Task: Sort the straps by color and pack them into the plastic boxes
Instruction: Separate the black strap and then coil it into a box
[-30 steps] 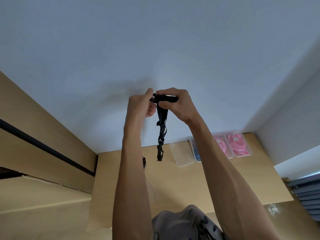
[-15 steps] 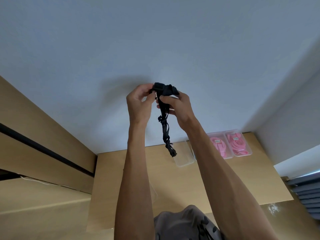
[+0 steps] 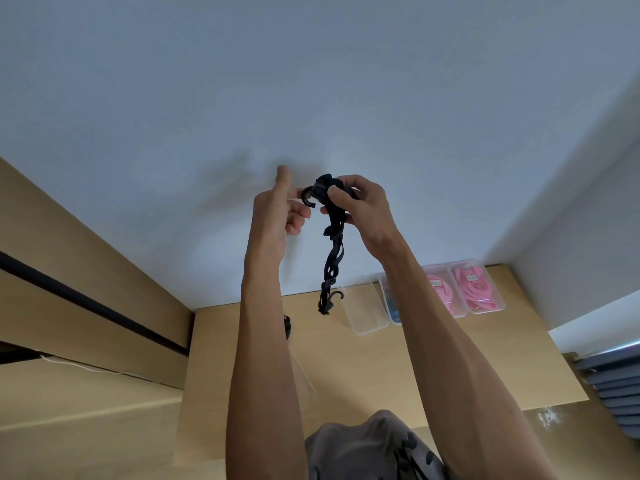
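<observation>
Head camera looks past two raised bare arms toward a pale wall. Right hand curls its thumb and fingers round the bunched top of a black elastic strap with plastic hooks, whose tail hangs down in front of the light wooden table. Left hand is just beside the strap's upper hook, forefinger straight up, other fingers loosely bent, gripping nothing. On the table stand an empty clear plastic box, a box with dark straps, and two boxes of pink straps.
</observation>
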